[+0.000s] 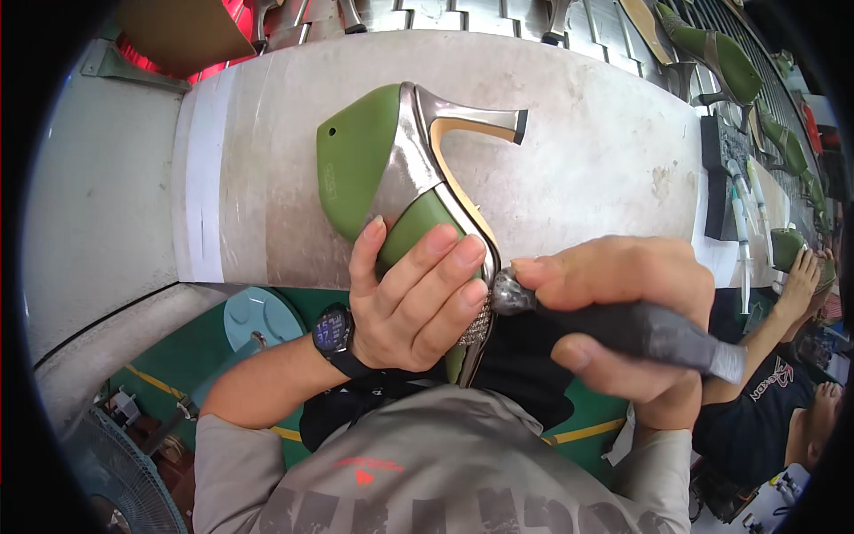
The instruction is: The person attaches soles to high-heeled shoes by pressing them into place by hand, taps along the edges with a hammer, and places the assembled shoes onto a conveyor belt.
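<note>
My left hand (pixel 414 307) is wrapped round a metallic high-heeled shoe (pixel 412 178), fingers spread over its side. The shoe lies on its side with the heel pointing right, and a green last (pixel 356 169) fills it. A rhinestone band (pixel 478 327) crosses the forefoot, partly covered by my fingers. In my right hand (pixel 636 280) is a thick dark-handled tool (pixel 614 329) with a rounded, shiny grey end. That end is right against or very close to the sole edge beside the band; whether they touch, I cannot tell.
A pale worktop (pixel 587 160) spreads under the shoe. Beyond it, a slatted metal conveyor (pixel 463 18) carries more heeled shoes (pixel 712 53). Syringe-like tubes (pixel 740 222) and a dark block (pixel 721 160) sit at the right. A co-worker's hand (pixel 801 276) holds another green last. A fan (pixel 111 472) stands lower left.
</note>
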Demonstrator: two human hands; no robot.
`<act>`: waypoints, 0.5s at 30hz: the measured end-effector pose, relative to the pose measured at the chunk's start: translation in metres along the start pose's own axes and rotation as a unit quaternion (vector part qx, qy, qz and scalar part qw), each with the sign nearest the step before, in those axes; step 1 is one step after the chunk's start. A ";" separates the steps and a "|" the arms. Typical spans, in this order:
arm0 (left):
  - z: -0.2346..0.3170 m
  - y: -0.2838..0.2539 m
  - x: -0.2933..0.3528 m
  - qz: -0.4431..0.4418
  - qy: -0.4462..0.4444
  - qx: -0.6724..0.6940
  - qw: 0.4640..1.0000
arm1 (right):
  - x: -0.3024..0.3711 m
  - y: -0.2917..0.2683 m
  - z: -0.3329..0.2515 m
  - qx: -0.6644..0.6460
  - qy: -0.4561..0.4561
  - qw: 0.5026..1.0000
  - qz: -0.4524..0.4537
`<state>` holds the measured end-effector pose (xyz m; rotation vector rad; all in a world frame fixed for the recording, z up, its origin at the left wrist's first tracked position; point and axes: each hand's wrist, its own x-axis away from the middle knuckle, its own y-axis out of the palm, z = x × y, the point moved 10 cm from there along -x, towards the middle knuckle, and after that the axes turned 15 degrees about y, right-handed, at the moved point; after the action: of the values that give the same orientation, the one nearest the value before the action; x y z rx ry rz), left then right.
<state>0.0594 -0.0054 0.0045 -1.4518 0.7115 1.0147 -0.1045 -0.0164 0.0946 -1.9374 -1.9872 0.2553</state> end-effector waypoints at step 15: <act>0.000 -0.003 -0.009 -0.008 -0.016 0.018 1.000 | 0.045 0.046 -0.023 0.125 -0.089 0.988 0.001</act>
<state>0.0579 -0.0059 0.0142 -1.4053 0.6911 1.0045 -0.0535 0.0275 0.1043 -1.8094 -1.9528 0.6670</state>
